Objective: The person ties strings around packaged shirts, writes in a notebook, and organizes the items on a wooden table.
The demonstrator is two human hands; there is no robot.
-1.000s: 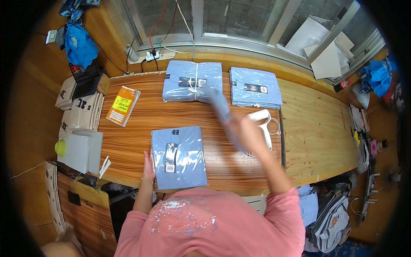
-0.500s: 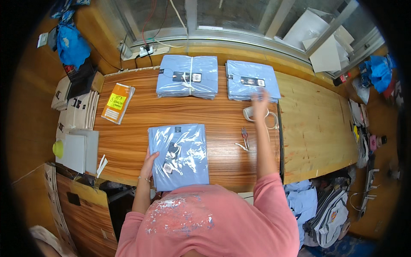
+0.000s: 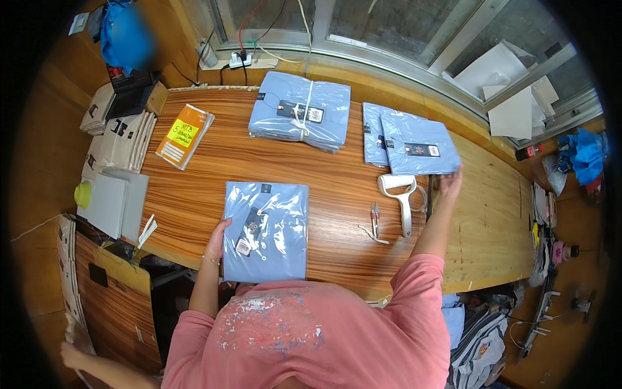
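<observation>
A folded light-blue shirt in a clear plastic bag [image 3: 269,249] lies at the table's front edge, a dark tag on it. My left hand [image 3: 218,238] grips its left edge. At the back right, my right hand [image 3: 451,184] is closed on the near right corner of another bagged blue shirt [image 3: 421,139]. This one sits askew, partly covering the bagged blue shirts [image 3: 372,120] at its left. Below it lies a white lint roller [image 3: 400,188], with small thread snips [image 3: 374,217] beside its handle.
A stack of bagged shirts tied with white string [image 3: 298,107] stands at the back. An orange packet [image 3: 186,137] with a yellow label lies left of it. White boards [image 3: 107,211] and beige packs [image 3: 129,139] line the left edge. Another person's arm [image 3: 97,363] shows at lower left.
My right hand has moved right, and a bagged shirt from the back-right pile has shifted right and nearer with it. The view has turned. My left hand stays on its shirt.
</observation>
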